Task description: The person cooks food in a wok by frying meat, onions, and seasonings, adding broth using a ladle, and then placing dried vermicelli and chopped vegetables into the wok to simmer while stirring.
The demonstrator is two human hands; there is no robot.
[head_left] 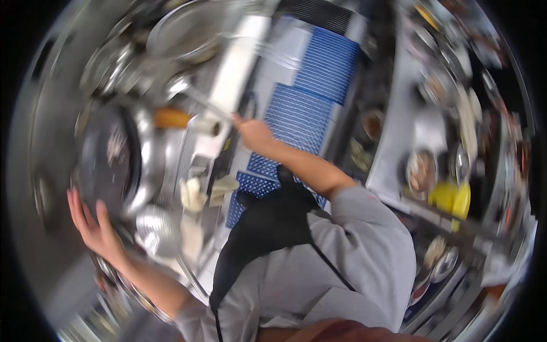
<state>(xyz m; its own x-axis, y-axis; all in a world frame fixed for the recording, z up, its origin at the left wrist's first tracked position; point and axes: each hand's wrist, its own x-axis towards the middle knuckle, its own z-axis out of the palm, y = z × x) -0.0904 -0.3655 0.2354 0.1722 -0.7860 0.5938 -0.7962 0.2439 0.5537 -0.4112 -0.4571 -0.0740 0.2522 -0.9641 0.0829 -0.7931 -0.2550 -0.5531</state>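
Observation:
My right hand (253,135) is closed around the handle of a metal ladle (196,97), whose bowl points away to the left over the stove. My left hand (97,231) is open, fingers spread, beside the near edge of a dark round wok (99,165). Whether it touches the rim I cannot tell. A pale smear or reflection shows on the wok's dark surface. Between my hands, a wooden-and-metal handle (172,118) sticks out toward the counter edge. A perforated metal skimmer (158,228) lies closer to me, right of my left hand. Motion blurs much of this.
A large metal pot (188,31) stands at the far left. Crumpled white cloths (194,194) lie on the stove's front edge. Blue mats (299,114) cover the floor. Behind on the right, a steel counter (393,131) holds several bowls and a yellow item (450,196).

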